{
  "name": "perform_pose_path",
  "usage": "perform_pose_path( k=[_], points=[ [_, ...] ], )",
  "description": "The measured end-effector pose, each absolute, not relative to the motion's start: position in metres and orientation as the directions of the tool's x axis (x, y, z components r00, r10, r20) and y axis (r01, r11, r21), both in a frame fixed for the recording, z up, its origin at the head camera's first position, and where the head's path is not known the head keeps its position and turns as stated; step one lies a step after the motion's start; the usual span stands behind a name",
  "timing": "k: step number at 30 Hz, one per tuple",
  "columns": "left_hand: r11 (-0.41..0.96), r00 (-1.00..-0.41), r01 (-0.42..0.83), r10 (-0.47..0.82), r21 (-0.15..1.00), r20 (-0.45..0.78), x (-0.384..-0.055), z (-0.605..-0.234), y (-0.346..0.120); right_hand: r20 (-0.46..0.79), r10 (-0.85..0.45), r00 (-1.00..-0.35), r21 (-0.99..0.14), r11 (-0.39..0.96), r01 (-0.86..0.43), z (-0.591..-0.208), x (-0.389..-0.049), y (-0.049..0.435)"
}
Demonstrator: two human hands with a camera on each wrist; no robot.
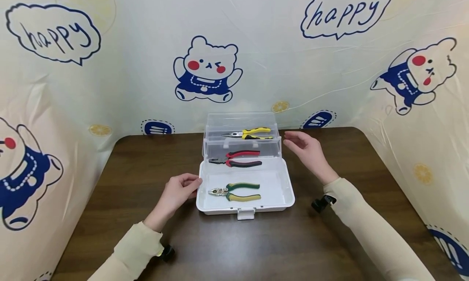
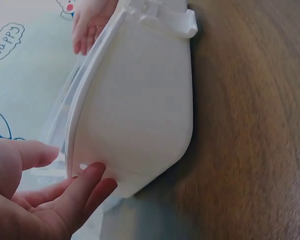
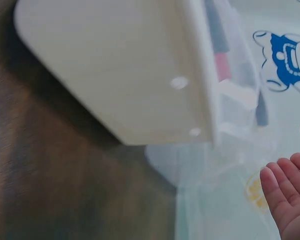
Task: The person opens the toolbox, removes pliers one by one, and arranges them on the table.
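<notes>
A white toolbox sits with its clear lid and tiers raised at the back. Green-and-tan pliers lie in its base. Above them, red-and-black pliers lie on the lower tier, and yellow-and-black needle-nose pliers on the upper one. My left hand is at the box's left edge, fingertips against the outer wall and thumb beside the rim. To the right of the raised tiers, my right hand hangs with relaxed fingers and holds nothing.
The box stands on a dark brown wooden table. A white latch sticks out from its front edge. Behind the table and along both sides hangs a pale curtain with cartoon bears. Each wrist wears a black camera.
</notes>
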State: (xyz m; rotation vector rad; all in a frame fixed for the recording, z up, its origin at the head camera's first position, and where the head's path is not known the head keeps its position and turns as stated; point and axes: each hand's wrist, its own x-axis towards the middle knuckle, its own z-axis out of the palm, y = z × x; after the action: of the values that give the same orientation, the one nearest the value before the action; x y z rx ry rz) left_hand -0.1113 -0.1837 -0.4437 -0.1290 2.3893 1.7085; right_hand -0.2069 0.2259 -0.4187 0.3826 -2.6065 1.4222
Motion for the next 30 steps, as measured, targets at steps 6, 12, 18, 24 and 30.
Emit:
perform_pose_path(
  k=[6, 12, 18, 24, 30],
  points=[
    [0.37, -0.979, -0.183, 0.021, 0.911, -0.205, -0.11, -0.448, -0.182, 0.267, -0.206, -0.941, -0.781, 0.527, -0.337, -0.4, -0.214, 0.208],
    [0.378, -0.978, -0.186, 0.015, 0.907, -0.207, -0.107, -0.447, -0.181, 0.282, -0.256, -0.925, -0.739, 0.557, -0.379, -0.387, -0.224, 0.188],
    [0.367, -0.978, -0.192, 0.009, 0.91, -0.21, -0.106, -0.447, -0.18, 0.226, -0.335, -0.915, -0.701, 0.596, -0.391, -0.377, -0.238, 0.17],
    [0.362, -0.98, -0.185, 0.008, 0.914, -0.201, -0.106, -0.447, -0.179, 0.168, -0.407, -0.898, -0.651, 0.638, -0.411, -0.372, -0.25, 0.153],
    [0.382, -0.981, -0.18, 0.002, 0.907, -0.195, -0.105, -0.446, -0.18, 0.085, -0.428, -0.9, -0.617, 0.686, -0.385, -0.373, -0.261, 0.141]
  ],
)
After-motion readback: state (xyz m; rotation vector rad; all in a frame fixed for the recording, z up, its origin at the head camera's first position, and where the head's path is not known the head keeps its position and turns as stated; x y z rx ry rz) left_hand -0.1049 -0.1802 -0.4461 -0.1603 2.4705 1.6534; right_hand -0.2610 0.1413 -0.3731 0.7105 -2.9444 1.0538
